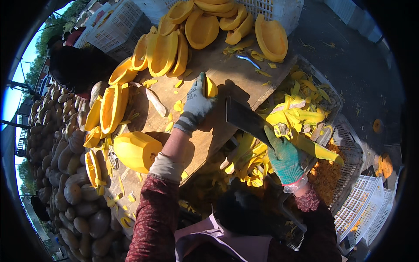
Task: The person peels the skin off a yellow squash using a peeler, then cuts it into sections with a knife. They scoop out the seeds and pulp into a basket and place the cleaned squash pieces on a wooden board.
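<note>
My left hand (198, 101), in a grey work glove with a dark cuff, holds a small piece of peeled orange squash (211, 88) over the wooden tabletop (209, 137). Part of that piece is hidden by the glove. In a green knit glove, my right hand (284, 157) grips a cleaver whose broad dark blade (245, 117) points up and left, apart from the squash. Its handle is hidden in my fist. To the left of my left forearm lies a large peeled squash chunk (136, 151). Curved peel strips (291, 113) are heaped beneath and beyond the blade.
Hollowed squash halves (162, 54) line the table's far and left edges. Two peelers, one blue-handled (247, 60) and one metal (113, 160), lie on the wood. White crates (114, 26) stand beyond. A person (78, 65) bends beside a pile of unpeeled squash (72, 183).
</note>
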`<act>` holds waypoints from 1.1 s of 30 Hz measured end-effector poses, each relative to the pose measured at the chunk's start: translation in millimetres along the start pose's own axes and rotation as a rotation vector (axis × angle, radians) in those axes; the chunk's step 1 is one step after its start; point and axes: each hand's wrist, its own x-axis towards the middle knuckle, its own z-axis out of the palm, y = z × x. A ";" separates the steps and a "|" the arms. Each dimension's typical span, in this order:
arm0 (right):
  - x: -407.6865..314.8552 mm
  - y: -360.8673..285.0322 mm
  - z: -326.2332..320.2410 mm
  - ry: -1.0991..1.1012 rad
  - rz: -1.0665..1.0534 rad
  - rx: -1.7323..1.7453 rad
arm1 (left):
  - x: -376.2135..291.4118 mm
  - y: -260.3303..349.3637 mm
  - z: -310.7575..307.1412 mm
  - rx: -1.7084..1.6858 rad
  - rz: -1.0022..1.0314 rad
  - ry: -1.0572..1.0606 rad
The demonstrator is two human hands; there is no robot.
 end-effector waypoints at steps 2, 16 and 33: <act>1.3 -2.3 2.2 -0.025 -0.041 -0.073 | -14.5 15.8 -7.3 -0.079 0.015 -0.022; 20.0 -22.1 29.0 0.059 -0.079 -0.210 | -47.9 58.6 -12.2 -0.136 -0.142 -0.107; -26.7 -15.3 -43.8 0.149 -0.013 0.255 | -115.7 49.2 -10.7 -1.595 -0.349 -0.271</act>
